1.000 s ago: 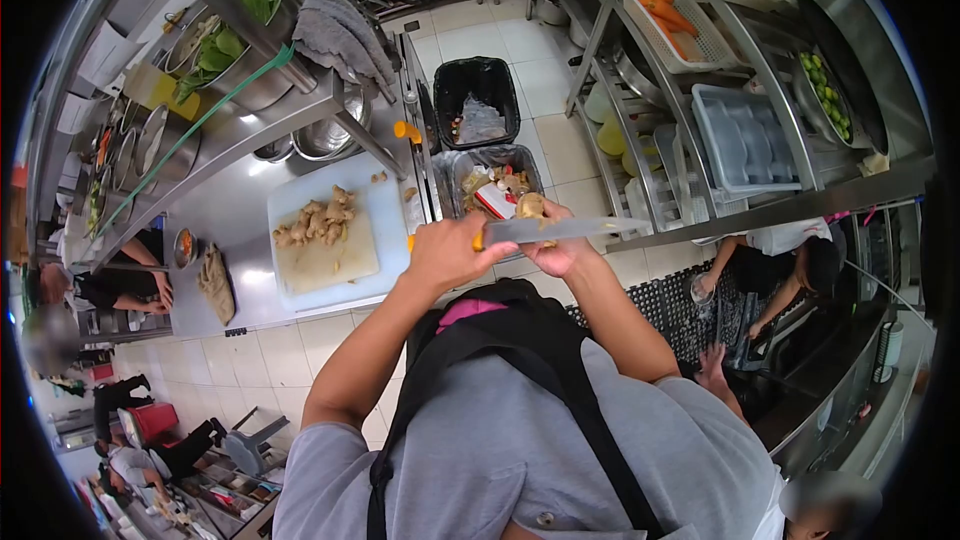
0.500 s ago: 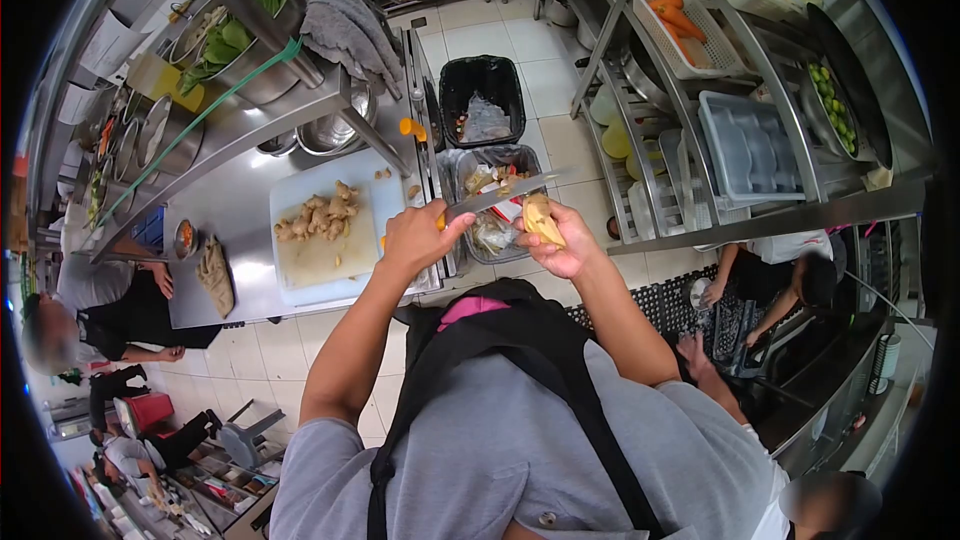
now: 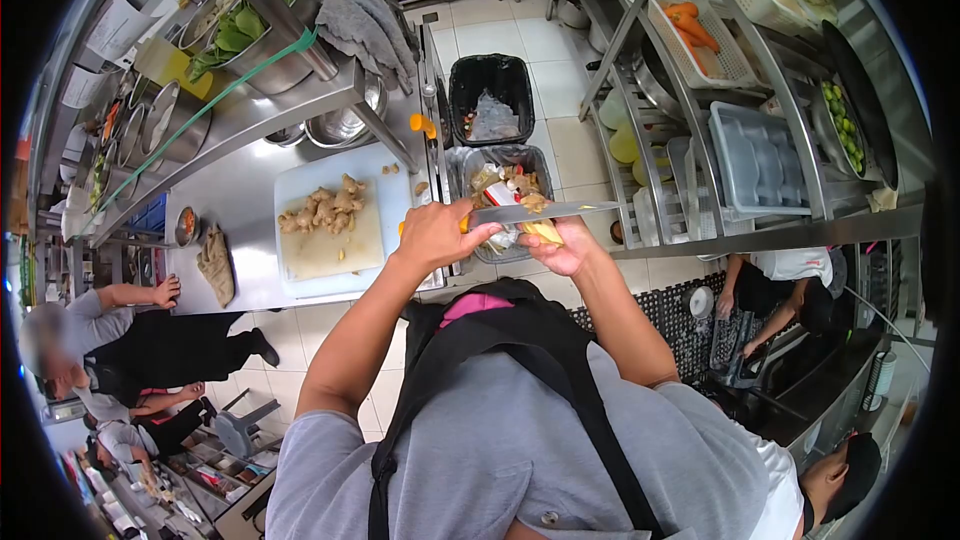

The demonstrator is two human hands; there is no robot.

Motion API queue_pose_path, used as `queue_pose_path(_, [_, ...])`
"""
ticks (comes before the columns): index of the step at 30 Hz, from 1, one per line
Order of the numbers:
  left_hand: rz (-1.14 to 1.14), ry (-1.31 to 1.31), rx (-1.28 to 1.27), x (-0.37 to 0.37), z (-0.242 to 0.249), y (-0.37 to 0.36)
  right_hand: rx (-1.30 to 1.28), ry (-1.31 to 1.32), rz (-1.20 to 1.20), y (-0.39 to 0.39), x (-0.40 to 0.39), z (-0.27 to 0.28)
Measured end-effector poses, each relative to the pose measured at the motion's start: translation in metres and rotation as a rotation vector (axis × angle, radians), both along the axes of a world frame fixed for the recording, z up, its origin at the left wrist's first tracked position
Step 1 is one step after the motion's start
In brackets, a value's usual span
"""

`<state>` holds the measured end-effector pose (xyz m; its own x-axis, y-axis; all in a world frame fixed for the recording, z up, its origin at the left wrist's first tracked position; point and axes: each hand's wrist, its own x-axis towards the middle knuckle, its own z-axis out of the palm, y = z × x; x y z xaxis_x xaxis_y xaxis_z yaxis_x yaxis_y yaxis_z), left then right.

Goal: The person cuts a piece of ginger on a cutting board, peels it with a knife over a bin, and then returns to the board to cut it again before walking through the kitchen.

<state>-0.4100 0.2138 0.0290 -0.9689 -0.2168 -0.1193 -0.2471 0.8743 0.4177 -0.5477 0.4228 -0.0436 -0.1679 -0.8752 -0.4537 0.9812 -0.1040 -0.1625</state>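
Note:
My left hand (image 3: 436, 238) is closed around the orange handle of a large knife (image 3: 588, 208). The blade points right, its edge at a peeled yellow piece of ginger (image 3: 541, 232) pinched in my right hand (image 3: 570, 248). A brown scrap of ginger peel (image 3: 534, 203) shows at the blade. Under both hands stands a lined waste bin (image 3: 458, 166) holding peels and wrappers. To the left, a pile of unpeeled ginger (image 3: 325, 208) lies on a white cutting board (image 3: 296, 180) on the steel counter.
A second black-lined bin (image 3: 490, 70) stands beyond. An orange-handled tool (image 3: 423, 125) lies at the counter edge, near metal bowls (image 3: 345, 125). On the right, a steel rack holds a carrot basket (image 3: 690, 35) and blue-grey tray (image 3: 755, 155). Co-workers are at both sides.
The knife blade has swung down and right, levelling out across the ginger. A peel scrap now shows at the blade. The whole view has shifted slightly.

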Motion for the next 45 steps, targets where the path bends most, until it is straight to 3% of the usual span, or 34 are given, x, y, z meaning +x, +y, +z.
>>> queue_pose_path(9, [0.083, -0.031, -0.015, 0.012, -0.029, -0.019, 0.016, -0.018, -0.010, -0.001, 0.000, 0.014])
queue_pose_path(13, [0.232, -0.231, -0.014, 0.025, -0.034, -0.040, 0.047, 0.083, -0.076, 0.009, -0.014, 0.027])
queue_pose_path(16, [0.262, -0.182, 0.022, 0.023, -0.020, -0.027, 0.054, 0.049, -0.080, 0.002, -0.016, 0.024])
queue_pose_path(18, [0.186, 0.017, 0.001, 0.015, -0.012, -0.008, 0.070, 0.024, -0.057, -0.006, -0.011, 0.024])
queue_pose_path(24, [0.032, 0.149, -0.036, 0.011, 0.009, 0.021, 0.006, -0.089, -0.088, -0.019, 0.003, 0.017])
queue_pose_path(27, [0.041, 0.136, -0.055, 0.016, 0.007, 0.019, 0.204, -0.053, -0.141, -0.028, 0.012, 0.038])
queue_pose_path(30, [0.068, 0.155, -0.074, 0.020, 0.002, 0.014, 0.051, -0.055, -0.100, -0.023, 0.010, 0.019])
queue_pose_path(32, [0.081, 0.155, -0.090, 0.023, -0.008, 0.009, -0.050, -0.189, -0.049, -0.022, 0.009, 0.015])
queue_pose_path(34, [0.091, 0.155, -0.105, 0.024, -0.007, 0.005, -0.020, -0.190, -0.037, -0.023, 0.008, 0.010])
queue_pose_path(41, [0.227, 0.017, -0.110, 0.028, -0.019, -0.021, 0.083, -0.164, -0.004, -0.015, 0.004, 0.033])
queue_pose_path(45, [0.261, -0.118, -0.045, 0.028, -0.015, -0.028, 0.016, -0.105, -0.032, -0.004, 0.004, 0.032])
